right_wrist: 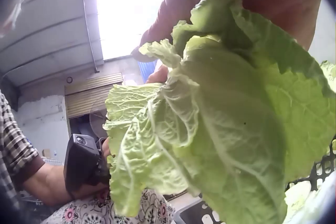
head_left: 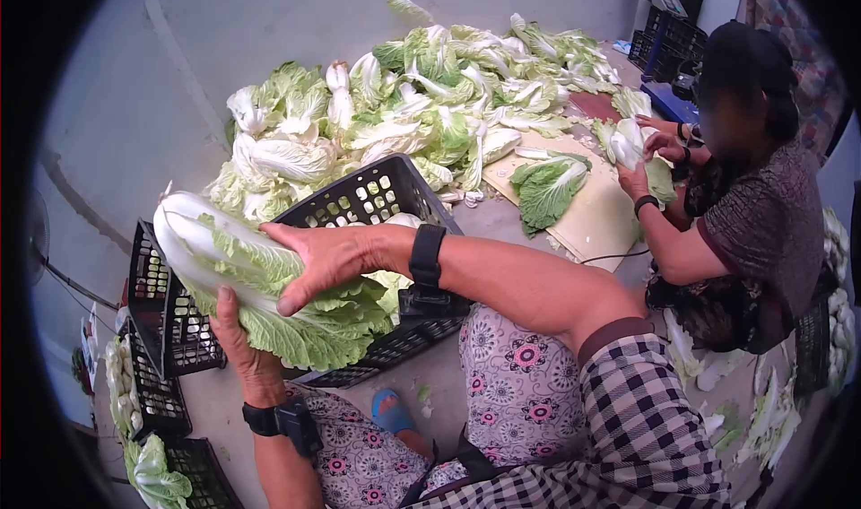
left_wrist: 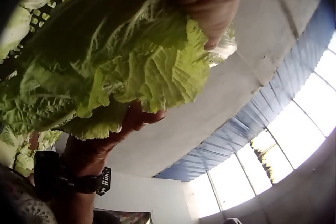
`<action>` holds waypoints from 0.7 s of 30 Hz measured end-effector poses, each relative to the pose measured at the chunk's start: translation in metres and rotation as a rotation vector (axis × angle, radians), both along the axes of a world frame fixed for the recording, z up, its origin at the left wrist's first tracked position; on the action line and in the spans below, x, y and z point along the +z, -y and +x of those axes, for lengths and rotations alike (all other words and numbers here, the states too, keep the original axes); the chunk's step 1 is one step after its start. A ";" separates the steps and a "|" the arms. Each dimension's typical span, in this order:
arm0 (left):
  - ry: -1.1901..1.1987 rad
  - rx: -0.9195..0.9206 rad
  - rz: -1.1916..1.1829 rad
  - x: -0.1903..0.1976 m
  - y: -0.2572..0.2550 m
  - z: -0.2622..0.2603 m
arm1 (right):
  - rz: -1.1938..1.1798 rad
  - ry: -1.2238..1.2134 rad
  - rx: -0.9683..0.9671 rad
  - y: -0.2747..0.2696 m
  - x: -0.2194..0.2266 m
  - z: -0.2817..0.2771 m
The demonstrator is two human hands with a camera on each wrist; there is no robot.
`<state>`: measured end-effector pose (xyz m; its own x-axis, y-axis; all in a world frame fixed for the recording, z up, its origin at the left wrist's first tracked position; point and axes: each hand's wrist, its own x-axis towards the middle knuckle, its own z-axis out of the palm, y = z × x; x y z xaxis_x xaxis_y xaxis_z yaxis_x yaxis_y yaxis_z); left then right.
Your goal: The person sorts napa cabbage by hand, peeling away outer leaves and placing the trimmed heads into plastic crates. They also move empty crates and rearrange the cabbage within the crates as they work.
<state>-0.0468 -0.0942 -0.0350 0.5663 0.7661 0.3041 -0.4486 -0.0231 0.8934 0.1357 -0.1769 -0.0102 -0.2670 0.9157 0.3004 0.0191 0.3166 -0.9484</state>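
A large napa cabbage (head_left: pixel 269 280) is held between both hands above a black crate, its white base up to the left and its leafy end toward the lower right. My left hand (head_left: pixel 247 352) grips it from below, thumb up along the near side and the other fingers hidden behind it. From above, my right hand (head_left: pixel 336 256) holds it with thumb and fingers spread over the leaves. Pale green leaves (left_wrist: pixel 152 77) fill the left wrist view between the two hands. In the right wrist view, ruffled outer leaves (right_wrist: pixel 210 124) hang below the right palm.
The perforated black crate (head_left: pixel 395 182) in front contains cabbage. Behind it lies a big heap of cabbages (head_left: pixel 430 105) against the wall. More crates (head_left: pixel 193 330) stand at left. On the right, a seated person (head_left: pixel 753 204) handles another cabbage beside a yellowish board (head_left: pixel 601 222).
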 end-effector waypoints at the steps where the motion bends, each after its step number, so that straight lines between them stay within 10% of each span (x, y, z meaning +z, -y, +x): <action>1: -0.004 -0.017 -0.025 0.001 0.001 0.000 | -0.004 -0.026 0.014 0.000 -0.001 0.000; 14: -0.004 -0.139 -0.141 -0.014 -0.009 0.018 | 0.003 0.033 -0.422 0.009 0.017 0.033; 21: -0.002 -0.196 -0.215 -0.004 -0.009 0.019 | 0.089 -0.416 -0.530 0.030 0.030 0.097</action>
<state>-0.0277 -0.0854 -0.0387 0.7101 0.6890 0.1449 -0.4238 0.2539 0.8694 0.2326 -0.2073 0.0194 0.3649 0.8582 0.3610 -0.1675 0.4419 -0.8813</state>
